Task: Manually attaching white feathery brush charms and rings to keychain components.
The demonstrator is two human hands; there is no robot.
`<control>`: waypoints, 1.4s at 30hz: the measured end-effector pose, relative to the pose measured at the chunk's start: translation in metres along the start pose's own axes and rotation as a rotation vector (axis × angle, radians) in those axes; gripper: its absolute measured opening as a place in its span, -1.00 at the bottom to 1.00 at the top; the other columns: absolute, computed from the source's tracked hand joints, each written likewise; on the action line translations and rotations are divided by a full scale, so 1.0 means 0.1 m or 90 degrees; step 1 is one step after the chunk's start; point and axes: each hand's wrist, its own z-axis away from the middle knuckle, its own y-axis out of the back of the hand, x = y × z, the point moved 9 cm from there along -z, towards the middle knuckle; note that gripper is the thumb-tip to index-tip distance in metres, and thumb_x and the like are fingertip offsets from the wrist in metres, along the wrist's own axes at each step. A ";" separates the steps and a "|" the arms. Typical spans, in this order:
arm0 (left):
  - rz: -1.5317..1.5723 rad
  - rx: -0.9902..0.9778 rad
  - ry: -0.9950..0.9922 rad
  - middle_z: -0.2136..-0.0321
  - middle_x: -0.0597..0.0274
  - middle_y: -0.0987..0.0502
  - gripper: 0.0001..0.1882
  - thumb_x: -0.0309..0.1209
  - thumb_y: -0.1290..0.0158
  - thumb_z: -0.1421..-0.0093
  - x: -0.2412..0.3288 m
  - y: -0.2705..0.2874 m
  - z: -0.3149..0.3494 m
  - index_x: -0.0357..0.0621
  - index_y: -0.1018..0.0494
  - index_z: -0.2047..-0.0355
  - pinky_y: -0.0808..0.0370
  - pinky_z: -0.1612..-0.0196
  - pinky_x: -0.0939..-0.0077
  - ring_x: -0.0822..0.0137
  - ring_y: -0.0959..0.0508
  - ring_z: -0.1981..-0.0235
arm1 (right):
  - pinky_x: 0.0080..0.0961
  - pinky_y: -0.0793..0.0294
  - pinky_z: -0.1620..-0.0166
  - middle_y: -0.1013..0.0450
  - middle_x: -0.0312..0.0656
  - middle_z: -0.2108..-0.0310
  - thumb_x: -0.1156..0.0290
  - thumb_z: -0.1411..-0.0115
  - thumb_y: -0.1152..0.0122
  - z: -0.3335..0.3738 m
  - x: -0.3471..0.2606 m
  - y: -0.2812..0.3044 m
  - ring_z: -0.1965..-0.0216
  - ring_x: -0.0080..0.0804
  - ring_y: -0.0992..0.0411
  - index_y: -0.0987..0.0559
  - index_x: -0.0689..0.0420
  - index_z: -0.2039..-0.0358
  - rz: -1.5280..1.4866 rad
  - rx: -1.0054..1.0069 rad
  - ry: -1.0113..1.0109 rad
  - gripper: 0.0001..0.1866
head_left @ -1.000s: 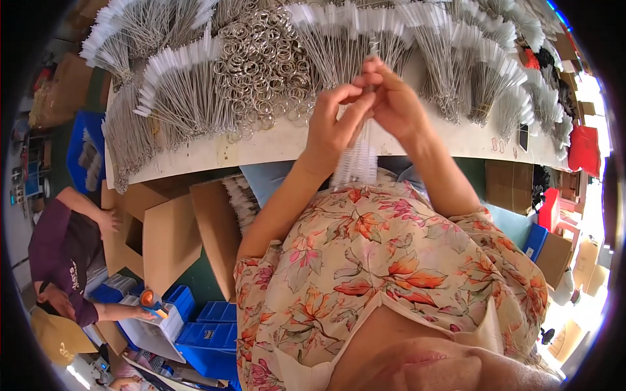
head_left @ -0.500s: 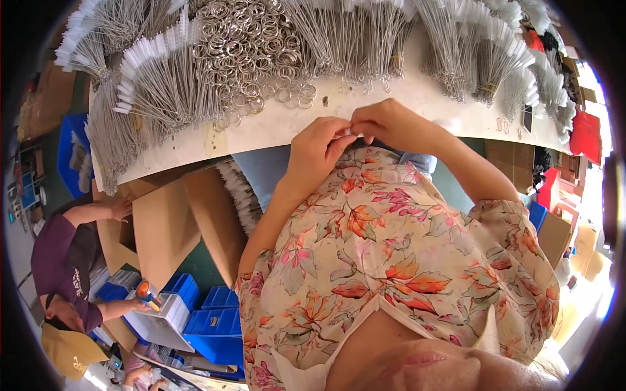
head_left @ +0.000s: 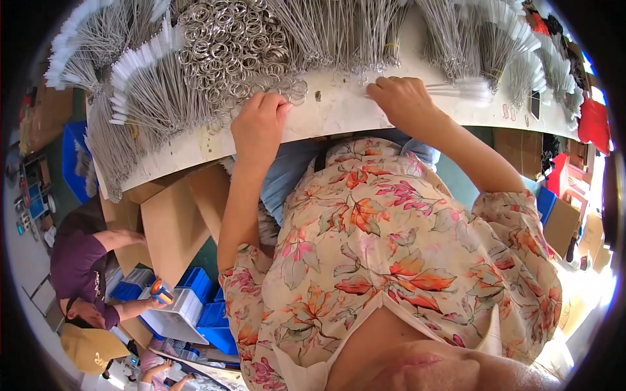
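Note:
My left hand (head_left: 257, 130) is at the table's front edge with its fingers bent together, its fingertips at the loose metal rings (head_left: 297, 91) on the near side of the ring pile (head_left: 235, 45). What lies between those fingertips is hidden. My right hand (head_left: 405, 101) rests over the tabletop to the right, fingers curled down. From it thin wire brushes (head_left: 460, 90) stretch to the right, their white bristle ends smeared by motion; how many there are I cannot tell.
Bundles of wire brushes (head_left: 153, 78) line the back and left of the white table (head_left: 339, 107). Below on the left are cardboard boxes (head_left: 173, 225) and blue bins (head_left: 215, 326). A co-worker (head_left: 81, 260) holds an orange-and-blue tool (head_left: 162, 292). A red bag (head_left: 593, 124) hangs at far right.
My hands, together near my waist before, have parted. The left moved up and left to the rings; the right moved forward over the table, and the wire brushes now show beside it.

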 end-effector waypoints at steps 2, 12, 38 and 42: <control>-0.057 0.015 -0.038 0.55 0.29 -0.42 -0.86 -0.40 -0.14 0.01 0.02 0.02 -0.03 -0.11 -0.41 0.47 -0.40 0.47 0.42 0.28 -0.47 0.53 | -0.29 -0.39 0.41 -0.43 -0.21 0.49 0.41 -0.09 -0.04 -0.07 0.07 0.02 0.43 -0.29 -0.47 -0.46 0.10 0.45 -0.245 0.023 -0.065 -0.94; 1.156 0.011 0.226 0.46 0.28 -0.32 -0.82 -0.33 0.14 -0.27 0.29 0.23 0.00 -0.20 -0.30 0.29 -0.18 0.63 0.74 0.59 -0.22 0.60 | -0.71 -0.29 0.50 -0.42 -0.23 0.29 0.42 -0.21 -0.02 -0.42 -0.34 1.01 0.51 -0.66 -0.29 -0.51 0.26 0.37 -0.902 0.239 0.068 -0.83; 0.986 -0.101 0.179 0.30 0.10 -0.49 -0.82 -0.60 0.05 -0.15 0.48 0.50 -0.03 -0.36 -0.40 0.21 -0.49 0.24 0.59 0.38 -0.51 0.27 | -0.62 -0.29 0.65 -0.44 -0.33 0.30 0.49 0.21 -0.28 -0.01 -0.70 1.34 0.60 -0.58 -0.33 -0.57 0.12 0.48 -0.374 0.512 0.316 -0.82; 0.759 -0.161 0.165 0.28 0.07 -0.49 -0.73 -0.66 0.05 -0.09 0.41 0.55 -0.01 -0.37 -0.38 0.16 -0.52 0.21 0.52 0.33 -0.52 0.24 | -0.63 -0.22 0.67 -0.46 -0.23 0.33 0.53 0.30 -0.31 0.05 -0.78 1.36 0.66 -0.57 -0.29 -0.58 0.22 0.47 -0.271 0.590 0.396 -0.74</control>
